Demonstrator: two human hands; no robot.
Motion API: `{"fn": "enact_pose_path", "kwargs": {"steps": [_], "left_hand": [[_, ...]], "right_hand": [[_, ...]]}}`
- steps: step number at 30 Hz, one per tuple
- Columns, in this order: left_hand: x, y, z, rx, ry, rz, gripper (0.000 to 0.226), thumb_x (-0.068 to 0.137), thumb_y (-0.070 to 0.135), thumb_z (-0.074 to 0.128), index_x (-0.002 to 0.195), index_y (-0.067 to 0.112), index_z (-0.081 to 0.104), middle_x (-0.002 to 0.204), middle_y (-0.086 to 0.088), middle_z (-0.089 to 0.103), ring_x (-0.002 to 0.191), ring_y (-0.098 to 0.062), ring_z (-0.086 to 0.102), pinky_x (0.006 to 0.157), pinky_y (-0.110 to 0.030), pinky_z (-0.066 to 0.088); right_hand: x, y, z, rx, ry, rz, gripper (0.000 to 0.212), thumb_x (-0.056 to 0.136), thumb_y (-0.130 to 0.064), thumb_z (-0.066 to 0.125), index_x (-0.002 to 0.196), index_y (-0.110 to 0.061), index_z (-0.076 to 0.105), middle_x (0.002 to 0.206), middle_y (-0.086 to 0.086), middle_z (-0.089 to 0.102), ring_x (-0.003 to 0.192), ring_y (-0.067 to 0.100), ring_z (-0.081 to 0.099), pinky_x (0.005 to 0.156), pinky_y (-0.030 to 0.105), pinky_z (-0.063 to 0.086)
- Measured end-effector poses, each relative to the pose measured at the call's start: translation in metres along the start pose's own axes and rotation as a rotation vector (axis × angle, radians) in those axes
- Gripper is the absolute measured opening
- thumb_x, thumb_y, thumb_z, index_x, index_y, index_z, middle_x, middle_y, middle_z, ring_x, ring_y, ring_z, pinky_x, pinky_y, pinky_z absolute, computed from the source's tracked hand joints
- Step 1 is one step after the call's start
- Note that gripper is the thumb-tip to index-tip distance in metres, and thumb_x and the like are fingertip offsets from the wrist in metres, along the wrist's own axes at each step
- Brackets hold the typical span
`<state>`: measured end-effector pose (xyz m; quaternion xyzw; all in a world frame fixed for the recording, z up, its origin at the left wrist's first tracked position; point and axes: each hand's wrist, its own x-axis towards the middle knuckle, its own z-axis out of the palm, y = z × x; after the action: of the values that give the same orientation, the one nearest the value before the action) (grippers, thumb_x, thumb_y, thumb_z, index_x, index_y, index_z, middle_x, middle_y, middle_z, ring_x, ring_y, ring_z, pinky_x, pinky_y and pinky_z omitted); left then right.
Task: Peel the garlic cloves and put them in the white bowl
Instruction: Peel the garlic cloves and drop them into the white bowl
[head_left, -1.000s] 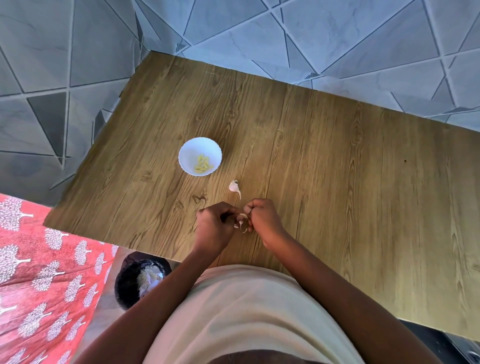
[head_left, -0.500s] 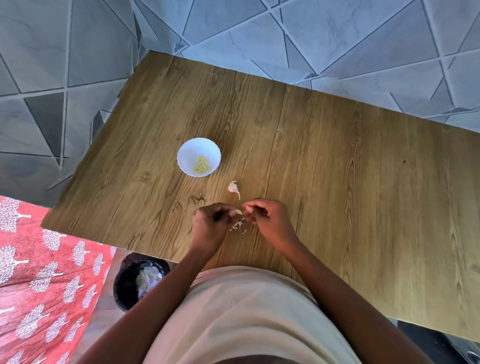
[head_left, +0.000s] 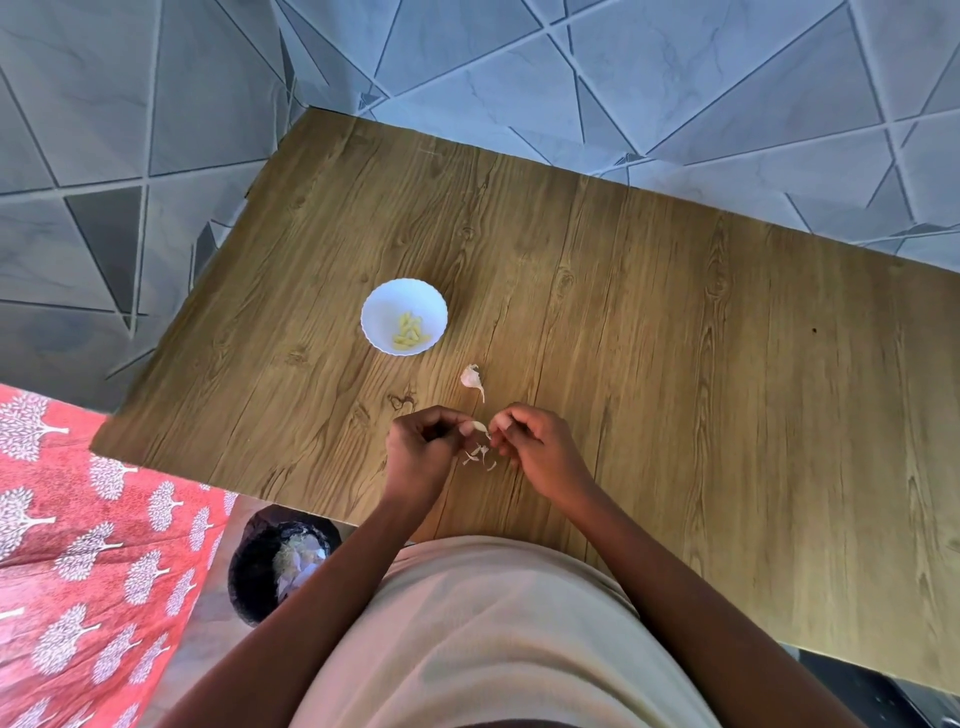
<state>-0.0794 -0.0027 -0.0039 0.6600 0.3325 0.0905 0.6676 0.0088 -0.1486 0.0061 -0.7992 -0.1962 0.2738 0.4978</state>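
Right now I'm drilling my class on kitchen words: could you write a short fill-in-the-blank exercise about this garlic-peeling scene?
1. The peeled cloves lie in the white ____.
2. Both hands work on one garlic ____ between the left hand and the right hand.
3. Bits of loose ____ lie on the wooden table below the hands.
4. One unpeeled clove lies between the hands and the ____.

Missing words: bowl; clove; skin; bowl

I'm looking down into a home, likely a kitchen corner: a wood-grain table (head_left: 649, 364) set on grey geometric floor tiles (head_left: 675, 67), a white bowl (head_left: 387, 312) of peeled garlic at its centre, a red tree-print cloth (head_left: 78, 545) at 8 o'clock, a lined black bin (head_left: 260, 566) of peelings at 7.
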Motion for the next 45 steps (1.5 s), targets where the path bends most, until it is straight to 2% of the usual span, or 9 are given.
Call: {"fn": "enact_pose_path", "kwargs": {"steps": [5,8,13,18,25,29,35,41,45], "left_hand": [[-0.004,0.004,0.001,-0.08,-0.056,-0.024,0.014,0.099,0.0,0.064,0.093,-0.002,0.076,0.083,-0.017,0.077,0.075,-0.023,0.069,0.073,-0.037,0.058],[-0.005,0.007,0.002,-0.023,-0.06,0.012,0.013,0.096,0.013,0.073,0.09,0.002,0.076,0.078,-0.01,0.078,0.071,-0.022,0.069,0.071,-0.038,0.059],[-0.001,0.005,0.007,0.109,-0.031,0.027,0.016,0.098,0.008,0.069,0.084,0.004,0.076,0.067,0.002,0.074,0.058,-0.01,0.064,0.059,-0.023,0.051],[-0.004,0.003,0.009,0.239,-0.017,0.087,0.025,0.1,0.004,0.061,0.078,0.008,0.073,0.066,0.005,0.073,0.059,-0.01,0.066,0.061,-0.031,0.054],[-0.006,0.0,0.004,0.058,-0.031,0.088,0.022,0.103,-0.005,0.051,0.098,-0.001,0.071,0.079,-0.01,0.076,0.071,-0.02,0.07,0.066,-0.031,0.058],[-0.005,0.0,0.001,-0.087,-0.023,0.056,0.01,0.095,-0.004,0.068,0.101,0.0,0.075,0.084,-0.016,0.078,0.077,-0.029,0.074,0.075,-0.037,0.06],[-0.008,0.006,0.003,-0.122,0.011,0.064,0.016,0.091,-0.005,0.074,0.103,0.004,0.077,0.087,-0.009,0.08,0.081,-0.021,0.077,0.077,-0.029,0.062],[-0.008,0.009,0.004,-0.142,0.029,0.054,0.021,0.089,-0.004,0.076,0.109,0.001,0.077,0.09,-0.009,0.08,0.083,-0.019,0.077,0.078,-0.029,0.061],[-0.009,0.011,0.003,-0.125,0.044,0.07,0.024,0.088,-0.007,0.076,0.112,-0.002,0.076,0.085,-0.014,0.079,0.075,-0.013,0.075,0.074,-0.024,0.06]], "right_hand": [[0.002,-0.003,0.003,-0.061,0.024,-0.059,0.032,0.092,-0.003,0.071,0.078,-0.03,0.065,0.066,-0.011,0.064,0.063,0.003,0.06,0.062,0.022,0.049],[0.001,-0.004,0.002,-0.163,0.034,-0.152,0.031,0.088,0.004,0.072,0.079,-0.026,0.066,0.073,-0.013,0.065,0.07,0.003,0.063,0.065,0.016,0.047],[0.0,-0.006,0.004,-0.176,0.076,-0.203,0.012,0.085,-0.002,0.078,0.085,-0.013,0.077,0.077,-0.01,0.07,0.072,0.006,0.067,0.065,0.02,0.053],[0.0,-0.003,0.007,-0.149,0.07,-0.162,0.017,0.088,-0.001,0.075,0.08,-0.016,0.074,0.067,-0.017,0.064,0.063,0.003,0.064,0.06,0.015,0.047],[0.003,-0.002,0.009,-0.159,0.128,-0.182,0.017,0.087,0.003,0.073,0.082,-0.013,0.074,0.072,-0.009,0.067,0.066,0.005,0.064,0.06,0.014,0.045],[0.001,-0.003,0.008,-0.177,0.156,-0.262,0.01,0.086,-0.002,0.078,0.085,-0.011,0.076,0.077,-0.005,0.071,0.069,0.002,0.064,0.064,0.013,0.046],[0.0,-0.002,0.007,-0.187,0.188,-0.325,0.005,0.089,-0.005,0.076,0.092,-0.008,0.078,0.081,-0.001,0.074,0.07,0.007,0.067,0.062,0.027,0.055],[0.0,-0.004,0.008,-0.225,0.23,-0.376,0.004,0.087,-0.005,0.079,0.09,-0.007,0.078,0.08,0.0,0.074,0.066,0.003,0.064,0.059,0.015,0.049],[0.001,-0.001,0.01,-0.216,0.216,-0.377,0.003,0.087,-0.003,0.079,0.088,-0.006,0.077,0.077,0.001,0.073,0.065,0.006,0.065,0.058,0.024,0.053]]}}
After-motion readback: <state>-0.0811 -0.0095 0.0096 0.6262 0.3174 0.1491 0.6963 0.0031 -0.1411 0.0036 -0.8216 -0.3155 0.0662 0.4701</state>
